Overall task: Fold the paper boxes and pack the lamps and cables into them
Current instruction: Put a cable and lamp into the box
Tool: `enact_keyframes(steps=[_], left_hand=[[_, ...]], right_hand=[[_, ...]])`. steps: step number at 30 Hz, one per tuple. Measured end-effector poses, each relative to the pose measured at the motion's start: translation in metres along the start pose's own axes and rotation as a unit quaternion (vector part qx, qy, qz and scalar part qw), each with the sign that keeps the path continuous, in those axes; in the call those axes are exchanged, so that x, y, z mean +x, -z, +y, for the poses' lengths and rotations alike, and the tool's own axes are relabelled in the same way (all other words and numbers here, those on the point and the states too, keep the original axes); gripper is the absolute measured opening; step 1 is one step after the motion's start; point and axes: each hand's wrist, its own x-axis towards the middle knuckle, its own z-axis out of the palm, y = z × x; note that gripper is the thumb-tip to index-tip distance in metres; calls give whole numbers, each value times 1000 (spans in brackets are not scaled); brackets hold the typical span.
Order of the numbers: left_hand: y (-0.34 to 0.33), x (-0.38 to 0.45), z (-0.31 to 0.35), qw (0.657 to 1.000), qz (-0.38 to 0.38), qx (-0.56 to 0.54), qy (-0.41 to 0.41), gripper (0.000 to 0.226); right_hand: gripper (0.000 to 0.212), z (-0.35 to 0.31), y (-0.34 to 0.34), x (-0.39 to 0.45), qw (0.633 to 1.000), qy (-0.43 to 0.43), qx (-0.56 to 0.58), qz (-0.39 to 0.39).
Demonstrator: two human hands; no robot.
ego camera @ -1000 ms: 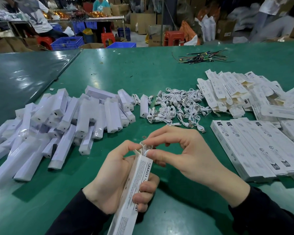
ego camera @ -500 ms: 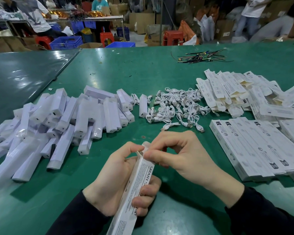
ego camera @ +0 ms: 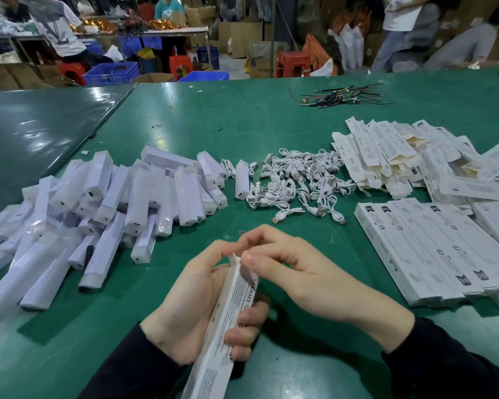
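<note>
My left hand (ego camera: 190, 306) grips a long white paper box (ego camera: 222, 338) that slants up from the bottom edge. My right hand (ego camera: 297, 272) pinches the flap at the box's top end, thumb and forefinger pressed against it. What is inside the box is hidden. A heap of white bagged lamps (ego camera: 98, 208) lies to the left. Coiled white cables (ego camera: 297, 182) are piled in the middle. Flat unfolded boxes (ego camera: 401, 156) are heaped at the right, and closed boxes (ego camera: 432, 249) lie side by side in front of them.
The green table (ego camera: 242, 125) meets a darker table (ego camera: 35, 133) at the left. A bundle of coloured wires (ego camera: 343, 96) lies far back. Behind the table are people, crates, stools and cartons.
The plastic bag tip that stuck out of the box's top end has gone inside. My right fingers have come down onto the flap and folded it toward the opening.
</note>
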Motion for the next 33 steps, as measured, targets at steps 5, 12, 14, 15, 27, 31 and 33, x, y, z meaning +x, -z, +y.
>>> enact_keyframes(steps=[5, 12, 14, 15, 27, 31, 33], left_hand=[[3, -4, 4, 997, -30, -48, -51, 55], [-4, 0, 1, 997, 12, -42, -69, 33], [-5, 1, 1, 997, 15, -28, -64, 33], [-5, 1, 0, 998, 19, -24, -61, 33], [-7, 3, -4, 997, -1, -31, -71, 24], [-6, 2, -3, 998, -2, -38, -58, 26], [-5, 0, -1, 997, -22, -43, -63, 24]], right_hand=[[9, -1, 6, 3, 984, -3, 148, 103], [9, 5, 2, 5, 994, 7, 70, 85], [8, 5, 3, 5, 994, -7, 77, 74], [9, 6, 4, 4, 994, -18, 80, 70], [18, 7, 4, 6, 978, -54, 181, 93], [17, 8, 3, 6, 980, -32, 180, 81], [14, 8, 4, 5, 980, -22, 181, 85]])
